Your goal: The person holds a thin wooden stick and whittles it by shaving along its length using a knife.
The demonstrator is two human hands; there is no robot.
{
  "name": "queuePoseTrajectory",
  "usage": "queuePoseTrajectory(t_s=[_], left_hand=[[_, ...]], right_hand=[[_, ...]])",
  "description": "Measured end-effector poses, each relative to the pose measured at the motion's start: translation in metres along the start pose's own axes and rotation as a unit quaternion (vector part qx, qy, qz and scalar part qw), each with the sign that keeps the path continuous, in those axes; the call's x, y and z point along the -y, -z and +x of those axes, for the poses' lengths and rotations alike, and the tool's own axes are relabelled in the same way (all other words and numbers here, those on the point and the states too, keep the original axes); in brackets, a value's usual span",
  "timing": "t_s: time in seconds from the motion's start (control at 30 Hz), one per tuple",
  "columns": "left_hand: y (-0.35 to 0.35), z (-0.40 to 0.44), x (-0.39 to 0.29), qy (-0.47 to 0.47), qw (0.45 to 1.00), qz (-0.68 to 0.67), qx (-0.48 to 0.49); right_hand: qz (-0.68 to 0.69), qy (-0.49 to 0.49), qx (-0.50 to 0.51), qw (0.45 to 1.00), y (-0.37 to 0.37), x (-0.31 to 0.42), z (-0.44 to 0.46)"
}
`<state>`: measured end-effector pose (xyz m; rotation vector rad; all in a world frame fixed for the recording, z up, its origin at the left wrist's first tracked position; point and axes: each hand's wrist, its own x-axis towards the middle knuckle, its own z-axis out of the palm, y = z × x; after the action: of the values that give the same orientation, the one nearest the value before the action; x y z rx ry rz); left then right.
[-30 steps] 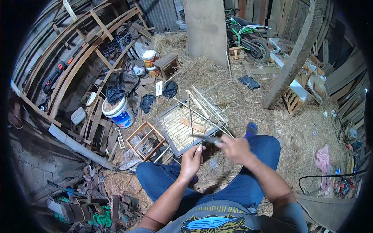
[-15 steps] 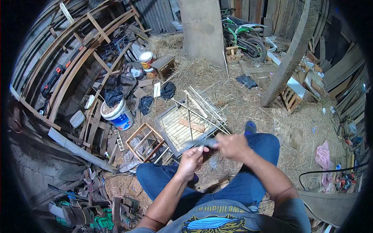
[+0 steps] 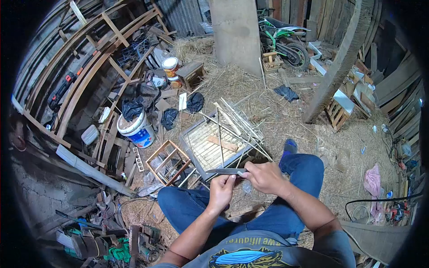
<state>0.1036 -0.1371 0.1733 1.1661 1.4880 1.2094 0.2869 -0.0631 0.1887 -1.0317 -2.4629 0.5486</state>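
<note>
My right hand is closed round the handle of a knife, whose blade points left above my left hand. My left hand pinches a thin stick that stands up from its fingertips and crosses the framed panel behind. The two hands are close together over my lap. Beyond them lies the framed slatted panel, with a short flat piece of wood and several thin strips on it. What the fingertips touch between the hands is too small to make out.
A small wooden frame lies left of the panel. Further left stand a white bucket and stacked paint cans. A slanted post rises at the right, near a wooden crate. A motorcycle is at the back.
The knife in my right hand has swung from raised, through a blurred stroke, to lying level just above my left hand. My right hand has moved slightly closer to the left.
</note>
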Motion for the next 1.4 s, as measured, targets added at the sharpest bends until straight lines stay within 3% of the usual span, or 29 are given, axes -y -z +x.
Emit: queuePoseTrajectory(t_s=[0.3,0.37,0.43,0.57,0.67,0.73,0.87,1.07,1.13,1.2,1.3,1.33,1.4], left_hand=[[0.002,0.003,0.014,0.115,0.989,-0.087,0.011],[0.009,0.0,0.025,0.131,0.989,-0.071,0.017],[0.01,-0.014,0.028,0.138,0.988,-0.062,0.02],[0.009,-0.01,0.038,0.136,0.99,-0.045,0.005],[0.0,-0.002,0.031,0.122,0.992,-0.021,-0.01],[-0.004,0.003,0.029,0.054,0.998,0.013,0.003],[-0.011,0.001,0.011,0.038,0.999,-0.027,-0.016],[-0.008,0.008,0.024,0.063,0.995,0.07,-0.037],[-0.004,0.003,0.022,0.058,0.993,0.096,-0.043],[0.008,-0.011,0.019,0.011,0.985,0.163,-0.054],[0.016,-0.013,0.038,0.039,0.984,0.161,-0.059],[0.014,-0.01,0.039,0.042,0.984,0.163,-0.065],[0.007,-0.002,0.036,0.032,0.984,0.159,-0.07]], right_hand=[[-0.079,0.014,0.009,0.997,0.008,-0.022,0.005],[-0.155,-0.119,0.041,0.98,0.027,-0.045,0.012],[-0.179,-0.211,0.011,0.961,0.035,-0.095,0.013],[-0.115,-0.142,-0.026,0.983,0.026,-0.083,0.0],[-0.054,-0.108,0.04,0.992,0.005,-0.023,-0.004],[-0.012,-0.033,-0.012,0.999,-0.004,-0.009,-0.005],[-0.037,-0.038,0.014,0.999,-0.001,-0.009,0.0],[-0.091,-0.022,0.011,0.996,-0.003,-0.036,0.004],[-0.173,-0.136,0.069,0.973,0.009,-0.048,0.014],[-0.201,-0.24,0.021,0.949,0.032,-0.107,0.012],[-0.181,-0.249,-0.04,0.951,0.04,-0.122,0.003],[-0.142,-0.257,-0.026,0.956,0.041,-0.092,0.005],[-0.111,-0.143,-0.012,0.983,0.015,-0.052,-0.002]])
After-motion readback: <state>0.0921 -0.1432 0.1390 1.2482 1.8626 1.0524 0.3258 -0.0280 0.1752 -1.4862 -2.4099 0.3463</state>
